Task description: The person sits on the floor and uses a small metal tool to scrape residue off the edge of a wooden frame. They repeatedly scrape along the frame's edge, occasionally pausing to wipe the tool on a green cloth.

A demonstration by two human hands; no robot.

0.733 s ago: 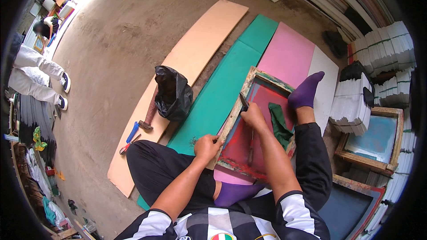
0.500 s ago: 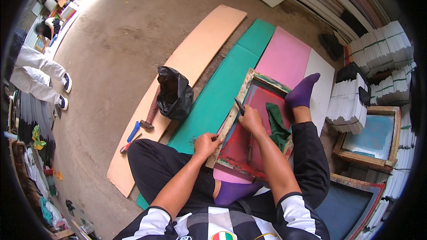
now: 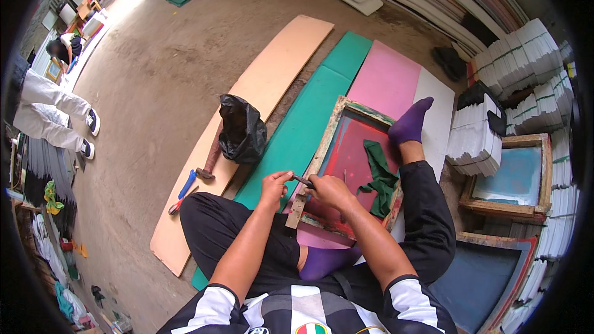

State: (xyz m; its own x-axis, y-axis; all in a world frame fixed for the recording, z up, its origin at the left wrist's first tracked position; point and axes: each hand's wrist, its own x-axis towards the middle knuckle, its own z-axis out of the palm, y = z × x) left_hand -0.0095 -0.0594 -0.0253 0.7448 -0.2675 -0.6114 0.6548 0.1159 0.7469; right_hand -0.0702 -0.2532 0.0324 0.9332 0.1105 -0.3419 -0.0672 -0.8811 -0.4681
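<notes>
My right hand (image 3: 330,192) is closed around a slim dark hand tool (image 3: 303,181), whose exact kind I cannot make out. At the tool's left end my left hand (image 3: 274,189) pinches with thumb and forefinger; anything small between them is hidden. Both hands are over the near left corner of a wooden screen-printing frame (image 3: 317,161) with red-stained mesh. Across the mesh lies a crumpled dark green cloth (image 3: 378,176). A thin dark tool on the mesh is partly covered by my right arm. My purple-socked feet (image 3: 411,120) rest beside the frame.
Peach (image 3: 272,65), green (image 3: 322,89) and pink boards lie on the floor. A black plastic bag (image 3: 242,130), hammer (image 3: 207,167) and blue-handled tool (image 3: 187,184) are at left. Bundled white stacks (image 3: 476,139) and more frames (image 3: 508,207) stand right. People are at far left.
My right hand has drawn the dark tool toward me and left, turning it sideways. My left hand has lifted off the frame's edge to the tool's end. The view has shifted slightly.
</notes>
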